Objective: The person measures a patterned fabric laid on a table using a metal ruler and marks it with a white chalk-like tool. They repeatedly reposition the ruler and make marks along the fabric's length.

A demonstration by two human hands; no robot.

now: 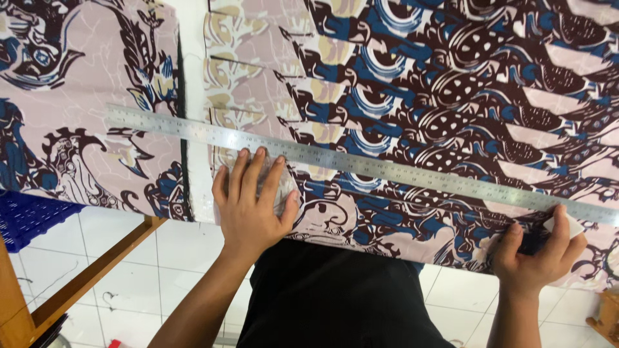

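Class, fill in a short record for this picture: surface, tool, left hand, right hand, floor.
Surface: patterned batik fabric in stacked layers, cream, blue and dark brown
Tool: long steel ruler lying slantwise across the fabric
Left hand: flat, fingers spread, pressing fabric just below the ruler
Right hand: pinching a small white piece, likely chalk, by the ruler's far end
Floor: white tiles

Below my hands I see a floor of white tiles [161, 258] with dark grout lines. Left of the left hand, a wooden table frame [97, 270] slants down toward the floor, and a blue plastic crate [29, 216] sits just under the table edge. Even, soft light falls throughout.
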